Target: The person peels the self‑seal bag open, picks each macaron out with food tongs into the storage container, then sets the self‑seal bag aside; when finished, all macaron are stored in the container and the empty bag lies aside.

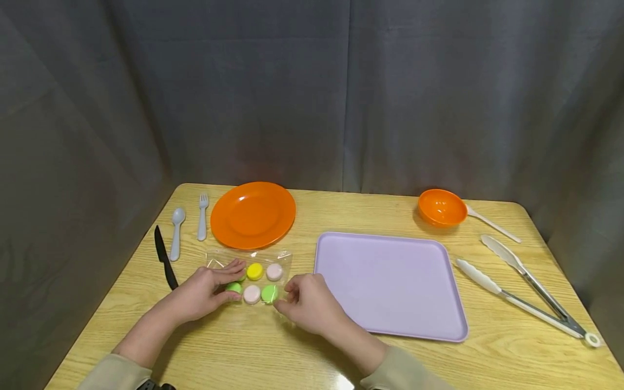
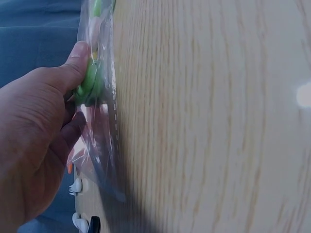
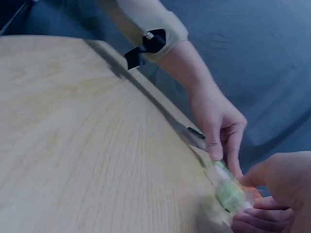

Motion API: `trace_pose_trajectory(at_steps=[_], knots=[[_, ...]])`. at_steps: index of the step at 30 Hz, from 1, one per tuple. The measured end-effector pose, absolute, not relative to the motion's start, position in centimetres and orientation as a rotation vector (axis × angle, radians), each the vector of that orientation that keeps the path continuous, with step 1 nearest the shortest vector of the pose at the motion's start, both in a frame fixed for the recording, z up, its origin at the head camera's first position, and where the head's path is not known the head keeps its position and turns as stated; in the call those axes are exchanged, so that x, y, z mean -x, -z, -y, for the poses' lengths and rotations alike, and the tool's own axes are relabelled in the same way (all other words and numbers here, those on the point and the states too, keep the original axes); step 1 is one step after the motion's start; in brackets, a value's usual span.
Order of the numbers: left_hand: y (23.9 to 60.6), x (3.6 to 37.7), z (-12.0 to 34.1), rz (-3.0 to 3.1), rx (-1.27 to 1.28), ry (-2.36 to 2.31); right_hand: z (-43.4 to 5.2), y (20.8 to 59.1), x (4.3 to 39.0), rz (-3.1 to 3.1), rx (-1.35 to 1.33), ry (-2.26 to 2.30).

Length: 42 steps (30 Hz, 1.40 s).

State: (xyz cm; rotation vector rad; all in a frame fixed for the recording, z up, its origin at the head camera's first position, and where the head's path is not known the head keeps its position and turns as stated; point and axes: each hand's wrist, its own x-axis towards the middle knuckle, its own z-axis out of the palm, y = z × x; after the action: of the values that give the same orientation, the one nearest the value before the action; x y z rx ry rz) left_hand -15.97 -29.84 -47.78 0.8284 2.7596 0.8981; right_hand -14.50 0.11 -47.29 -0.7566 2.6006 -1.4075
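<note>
A clear plastic bag (image 1: pixel 286 259) of macarons lies on the wooden table, just in front of the orange plate (image 1: pixel 253 215). Through the film show a yellow macaron (image 1: pixel 255 271), two pale pink ones and several green ones, such as the green macaron (image 1: pixel 270 293) at the lower right. My left hand (image 1: pixel 200 292) holds the bag's left end, thumb and fingers around a green macaron, partly hiding it; the left wrist view shows the thumb against the film. At the bag's lower right edge, my right hand (image 1: pixel 312 303) pinches the plastic with curled fingers.
A lilac tray (image 1: pixel 390 287) lies right of my right hand. Beyond it are tongs (image 1: pixel 531 309), an orange bowl (image 1: pixel 441 208) and a white-handled utensil (image 1: pixel 494 223). On the left lie a black knife (image 1: pixel 164 257), a grey spoon (image 1: pixel 176 235) and a grey fork (image 1: pixel 202 216).
</note>
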Motion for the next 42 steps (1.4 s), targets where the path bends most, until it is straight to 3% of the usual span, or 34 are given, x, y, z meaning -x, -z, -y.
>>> trace_pose_trajectory(at_steps=[9, 18, 42], knots=[[47.7, 16.1, 29.7, -2.749, -0.826, -0.898, 0.5, 47.5, 15.0, -2.66, 0.739, 1.345], [47.6, 15.8, 29.9, -2.742, -0.821, -0.912, -1.1, 47.2, 14.4, -2.513, 0.556, 1.486], [47.6, 16.0, 29.9, -2.737, -0.834, -0.91, 0.8, 47.1, 17.3, -2.674, 0.617, 1.386]])
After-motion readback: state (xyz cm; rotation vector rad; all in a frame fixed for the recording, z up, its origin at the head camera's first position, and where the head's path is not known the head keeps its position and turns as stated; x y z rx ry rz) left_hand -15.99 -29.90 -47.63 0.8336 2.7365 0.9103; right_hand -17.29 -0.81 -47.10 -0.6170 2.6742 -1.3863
